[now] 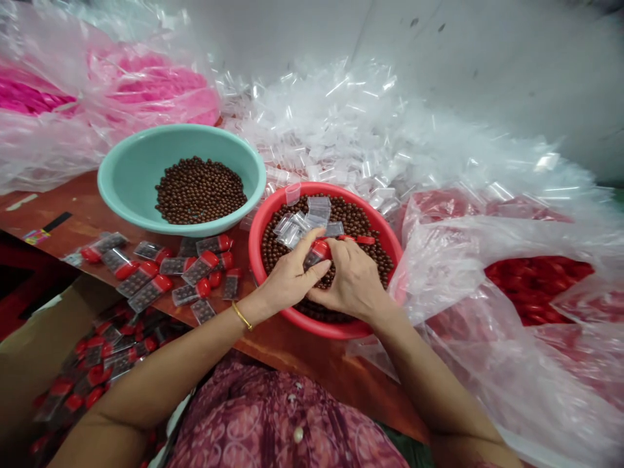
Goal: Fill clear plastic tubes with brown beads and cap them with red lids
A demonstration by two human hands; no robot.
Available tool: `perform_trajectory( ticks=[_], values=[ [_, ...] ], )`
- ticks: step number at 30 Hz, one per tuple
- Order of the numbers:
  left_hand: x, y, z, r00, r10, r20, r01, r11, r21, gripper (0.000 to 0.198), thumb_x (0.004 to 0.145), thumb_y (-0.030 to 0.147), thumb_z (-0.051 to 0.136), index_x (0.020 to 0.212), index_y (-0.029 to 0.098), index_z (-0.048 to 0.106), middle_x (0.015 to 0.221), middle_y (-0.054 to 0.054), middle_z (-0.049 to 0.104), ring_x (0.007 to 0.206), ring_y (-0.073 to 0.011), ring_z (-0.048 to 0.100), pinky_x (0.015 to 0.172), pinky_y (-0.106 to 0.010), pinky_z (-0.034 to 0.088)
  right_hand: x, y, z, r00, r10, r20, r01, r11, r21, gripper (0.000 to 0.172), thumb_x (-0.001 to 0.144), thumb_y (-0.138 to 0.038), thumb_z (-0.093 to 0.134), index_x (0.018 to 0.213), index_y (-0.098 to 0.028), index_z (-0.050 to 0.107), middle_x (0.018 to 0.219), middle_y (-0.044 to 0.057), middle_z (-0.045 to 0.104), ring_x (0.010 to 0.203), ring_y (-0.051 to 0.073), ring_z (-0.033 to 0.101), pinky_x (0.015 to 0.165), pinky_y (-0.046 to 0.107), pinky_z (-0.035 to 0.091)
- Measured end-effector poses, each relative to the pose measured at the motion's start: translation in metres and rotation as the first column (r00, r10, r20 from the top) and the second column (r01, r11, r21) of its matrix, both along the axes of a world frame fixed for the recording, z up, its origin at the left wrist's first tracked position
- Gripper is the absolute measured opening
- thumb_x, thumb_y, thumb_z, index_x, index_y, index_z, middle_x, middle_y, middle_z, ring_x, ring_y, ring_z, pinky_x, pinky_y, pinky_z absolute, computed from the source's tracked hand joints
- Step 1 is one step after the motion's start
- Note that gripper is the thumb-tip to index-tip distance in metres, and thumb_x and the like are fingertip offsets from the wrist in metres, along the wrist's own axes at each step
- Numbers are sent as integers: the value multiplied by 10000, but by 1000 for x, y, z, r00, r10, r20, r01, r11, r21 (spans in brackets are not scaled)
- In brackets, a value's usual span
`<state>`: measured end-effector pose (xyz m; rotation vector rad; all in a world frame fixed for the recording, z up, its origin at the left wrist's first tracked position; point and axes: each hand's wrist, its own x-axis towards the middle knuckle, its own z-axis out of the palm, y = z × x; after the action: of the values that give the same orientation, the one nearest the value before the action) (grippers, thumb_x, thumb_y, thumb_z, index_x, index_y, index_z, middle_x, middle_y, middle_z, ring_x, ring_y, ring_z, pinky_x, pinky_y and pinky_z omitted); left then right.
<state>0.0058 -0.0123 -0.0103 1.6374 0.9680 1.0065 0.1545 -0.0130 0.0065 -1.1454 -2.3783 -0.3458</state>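
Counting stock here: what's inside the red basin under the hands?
Brown balls fill the red basin, clear plastic tubes lying on top. The left hand and right hand hide part; its floor is covered.

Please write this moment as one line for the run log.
left hand: holds clear tube with red cap | right hand: holds same tube | both above: red basin of brown beads
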Motion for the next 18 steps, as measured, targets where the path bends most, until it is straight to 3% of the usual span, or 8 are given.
perform_trajectory(
  ticks=[3, 6, 9, 12, 15, 18],
  values=[
    [-1, -2, 1, 1000, -8, 5, 7, 998, 55, 484, 855, 282, 479, 1302, 112, 410, 1331, -117, 516, 1234, -200, 486, 1078, -321, 364, -2, 2, -10, 991, 63, -118, -59, 997, 42, 473, 691, -452, 531, 1026, -123, 472, 735, 75, 586, 680, 232, 569, 648, 355, 490],
    [0, -4, 2, 1000, 6, 4, -6, 995, 104, 442, 861, 286, 482, 1273, 132, 434, 1284, -101, 554, 1180, -188, 527, 1037, -305, 404, -5, 2, -16, 980, 83, -178, -71, 995, 73, 501, 704, -455, 533, 1072, -123, 454, 733, 66, 580, 656, 221, 575, 606, 342, 491],
    [1, -5, 5, 996, 86, -25, -82, 986, 147, 381, 869, 284, 479, 1226, 151, 469, 1226, -89, 590, 1133, -185, 555, 991, -299, 436, -8, 0, -15, 981, 67, -184, -63, 998, 26, 576, 732, -462, 544, 1173, -113, 420, 844, 107, 616, 750, 243, 608, 661, 366, 513],
    [-10, -11, 8, 963, 265, -57, -244, 939, 242, 360, 882, 328, 469, 1211, 179, 477, 1197, -75, 600, 1073, -170, 577, 932, -277, 457, -4, -4, -12, 983, 49, -174, -64, 994, -83, 787, 736, -504, 584, 1336, -87, 291, 1135, 198, 582, 975, 286, 597, 813, 431, 509],
    [-42, -21, 5, 839, 523, -151, -449, 822, 351, 392, 892, 386, 447, 1236, 199, 464, 1163, -59, 611, 969, -156, 600, 864, -264, 462, 8, -7, -14, 975, -2, -222, -42, 981, -191, 856, 748, -521, 609, 1392, -98, 236, 1196, 192, 572, 1013, 272, 599, 864, 431, 499],
    [-89, -30, -12, 607, 679, -414, -504, 731, 461, 427, 896, 410, 414, 1250, 182, 481, 1061, -75, 644, 888, -196, 606, 824, -314, 450, 18, -9, -19, 947, -128, -296, 27, 945, -325, 619, 830, -440, 547, 1336, -137, 358, 1038, 119, 660, 863, 217, 650, 754, 357, 530]
  ],
)
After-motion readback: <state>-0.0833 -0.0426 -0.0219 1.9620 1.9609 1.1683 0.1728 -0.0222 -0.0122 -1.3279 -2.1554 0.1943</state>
